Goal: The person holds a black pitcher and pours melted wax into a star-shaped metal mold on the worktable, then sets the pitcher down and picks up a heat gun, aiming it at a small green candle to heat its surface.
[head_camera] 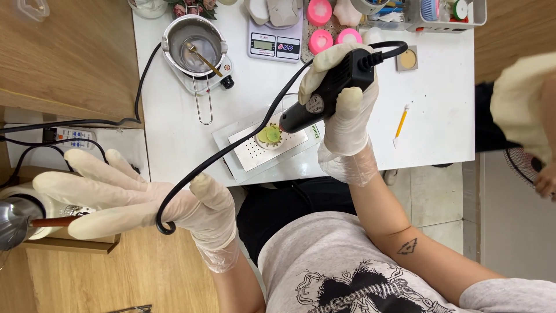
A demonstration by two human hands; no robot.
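Note:
My right hand (346, 113), in a pale glove, grips a black corded heat tool (330, 90). Its nozzle points down-left at a small green and yellow round piece (269, 135). That piece lies on a white perforated pad (255, 152) on the white table (440, 110). The tool's black cable (231, 153) runs down-left and loops through the crook of the thumb of my gloved left hand (133, 200). This hand hovers off the table's left side with its fingers spread.
At the table's back stand a metal pot with a spoon (194, 43), a digital scale (274, 43), pink round tubs (319, 40) and a white basket (446, 14). A yellow-handled tool (401, 124) lies right. A power strip (72, 138) sits left. Another person (521, 98) is at the right edge.

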